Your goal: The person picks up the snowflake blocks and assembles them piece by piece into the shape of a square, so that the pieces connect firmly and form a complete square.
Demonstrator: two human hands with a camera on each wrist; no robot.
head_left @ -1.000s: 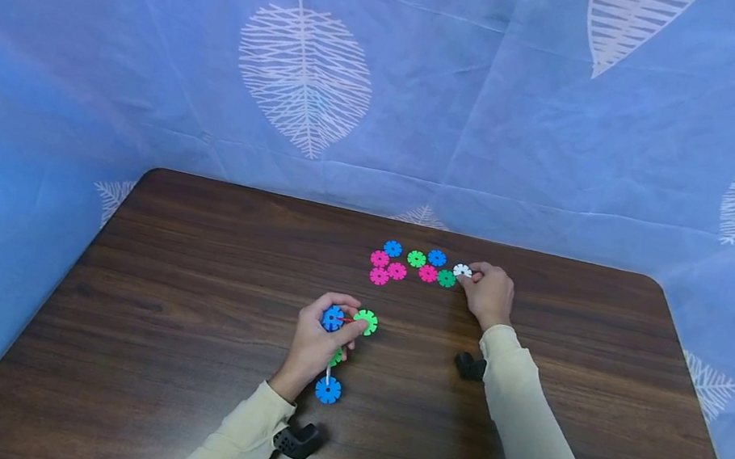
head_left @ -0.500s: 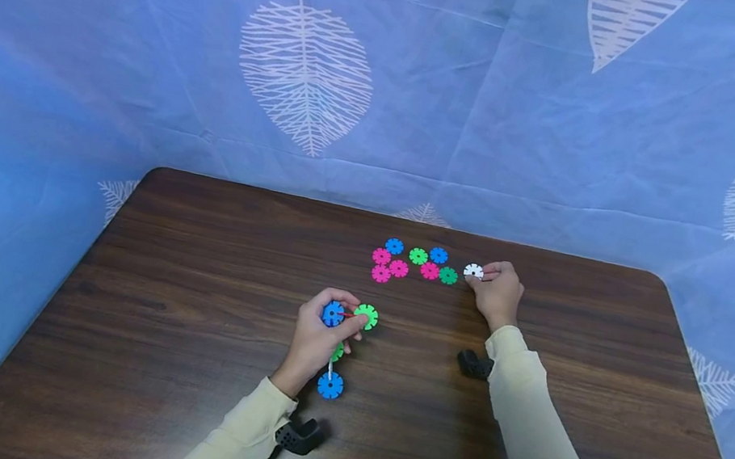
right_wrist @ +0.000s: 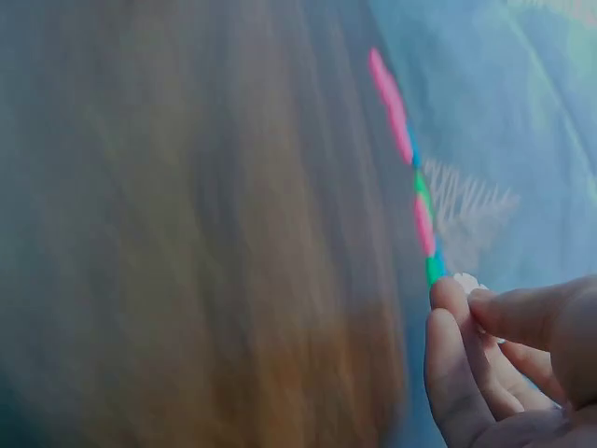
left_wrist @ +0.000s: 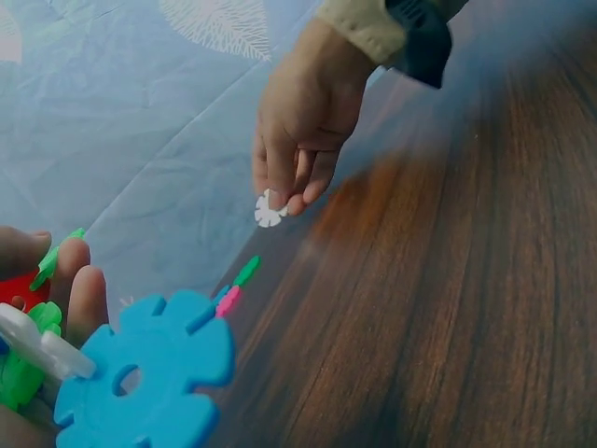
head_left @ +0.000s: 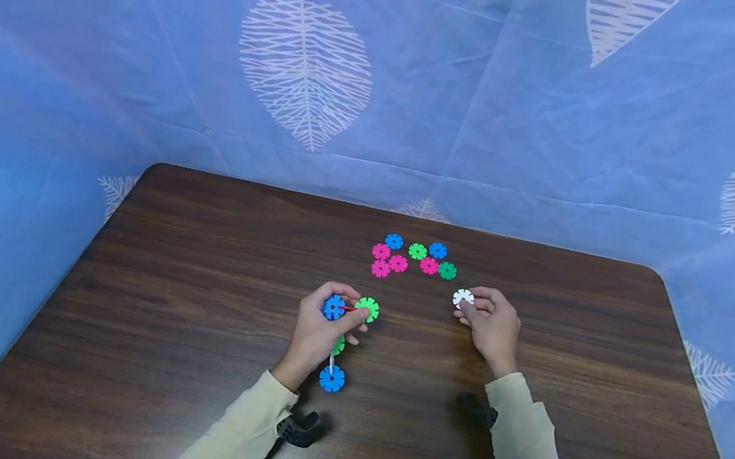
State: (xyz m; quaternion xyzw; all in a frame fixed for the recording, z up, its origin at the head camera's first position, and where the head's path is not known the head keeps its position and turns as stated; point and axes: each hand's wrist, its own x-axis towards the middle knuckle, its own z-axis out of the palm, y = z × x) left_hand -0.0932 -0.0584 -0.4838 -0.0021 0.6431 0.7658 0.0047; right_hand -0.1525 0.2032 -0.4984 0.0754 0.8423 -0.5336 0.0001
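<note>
My left hand grips a chain of joined, notched plastic discs above the table. In it I see a blue disc, a bright green disc under the thumb, and a red piece between them. Below the hand, a white piece links a second green disc to a lower blue disc; fingers hide part of the chain. To the right, my right hand pinches a white notched disc between thumb and fingers, apart from the chain.
Several loose discs lie flat near the table's far edge: pink discs, blue discs, a light green disc and a dark green disc. Behind the brown wooden table hangs a blue cloth with white leaf prints.
My right hand has drawn the white disc away from the loose discs, first rightward, then back toward the near side. The left hand has stayed almost still with its chain.
</note>
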